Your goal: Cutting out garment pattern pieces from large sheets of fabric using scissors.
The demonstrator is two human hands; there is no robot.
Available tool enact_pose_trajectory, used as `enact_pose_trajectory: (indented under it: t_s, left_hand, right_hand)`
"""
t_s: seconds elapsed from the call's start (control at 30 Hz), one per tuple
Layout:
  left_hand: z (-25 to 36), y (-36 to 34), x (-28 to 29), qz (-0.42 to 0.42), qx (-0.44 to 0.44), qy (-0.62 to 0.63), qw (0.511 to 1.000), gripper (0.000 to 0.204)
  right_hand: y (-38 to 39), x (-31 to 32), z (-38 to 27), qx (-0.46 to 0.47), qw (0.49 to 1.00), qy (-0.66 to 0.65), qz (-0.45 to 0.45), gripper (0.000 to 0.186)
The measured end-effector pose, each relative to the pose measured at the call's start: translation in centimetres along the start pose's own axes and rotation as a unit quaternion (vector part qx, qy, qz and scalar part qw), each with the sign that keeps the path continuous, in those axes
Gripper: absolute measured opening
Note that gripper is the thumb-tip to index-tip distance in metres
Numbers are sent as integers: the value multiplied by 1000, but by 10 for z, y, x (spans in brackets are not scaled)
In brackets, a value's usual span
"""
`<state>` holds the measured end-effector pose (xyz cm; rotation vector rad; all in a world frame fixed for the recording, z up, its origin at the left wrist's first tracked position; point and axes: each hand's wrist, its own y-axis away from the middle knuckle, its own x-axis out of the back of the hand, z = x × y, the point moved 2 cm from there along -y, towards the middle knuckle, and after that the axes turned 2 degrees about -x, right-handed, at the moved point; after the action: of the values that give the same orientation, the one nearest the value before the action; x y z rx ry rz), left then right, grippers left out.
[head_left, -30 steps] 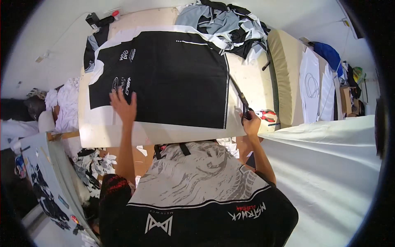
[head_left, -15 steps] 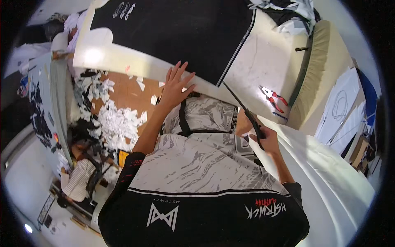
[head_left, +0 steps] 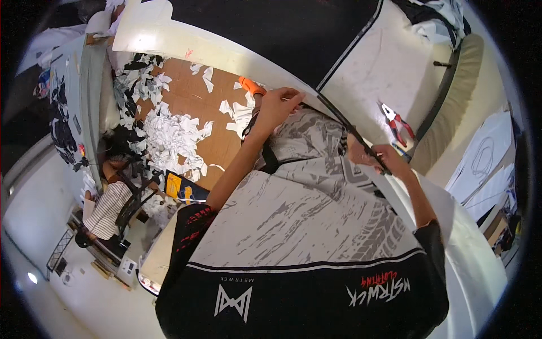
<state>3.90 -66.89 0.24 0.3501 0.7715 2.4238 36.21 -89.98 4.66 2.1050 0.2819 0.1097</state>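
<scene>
At the far left of the frame a grey board (head_left: 65, 116) carries black scraps, and below it, at lower left, a co-worker in a striped shirt (head_left: 105, 212) bends over. White scraps (head_left: 169, 138) litter the brown floor, bordered above by the curved front edge of the pale table (head_left: 141, 39), which bears a small red scrawl. Beneath the scraps lies an orange-and-navy printed packet (head_left: 182, 187). The wearer's left sleeve (head_left: 195, 226) has red lettering; at bottom centre, the black part of the shirt (head_left: 327, 302) shows a white angular emblem under tiny letters, then slanted white and red lettering farther right.

Just above centre, the left hand (head_left: 282, 103) is near the table edge, fingers partly curled; whether they pinch anything cannot be made out. The black cloth panel (head_left: 288, 37) fills the upper centre, its right side edged with a pale stripe running down to a corner. The long black scissors (head_left: 350, 127) slant from near that corner into the right hand (head_left: 390, 159), which is wrapped around their handles; the blades look together. Bare tabletop separates the panel from red-handled pliers (head_left: 398, 123) and a blue marker (head_left: 401, 150). A beige cushion (head_left: 460, 93) borders the table at right.
</scene>
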Motion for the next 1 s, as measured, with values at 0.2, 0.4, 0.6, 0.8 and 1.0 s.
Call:
enact_pose_trajectory:
  t_s: [0.2,0.4,0.6,0.8,1.0]
  left_hand:
    - [7,4,-18,-79,111,167,976,41]
    - [3,-6,-22,-47,164,270,947,35]
    - [-10,-5,-17,-35,157,249,955,29]
    - [-7,-7,-13,-40,148,210,966,27]
    - [-12,-9,-6,-55,142,213,965,26]
  right_hand:
    - [-10,11,-14,-27,999,-18,-34,29]
    - [-11,1,-15,-4,999,12,-41,34]
    - [-16,-4,-19,-11,998,-2,-63,32]
    - [-36,3,-24,-5,998,20,-64,27]
    - [-47,-2,-27,4,997,47,-60,31]
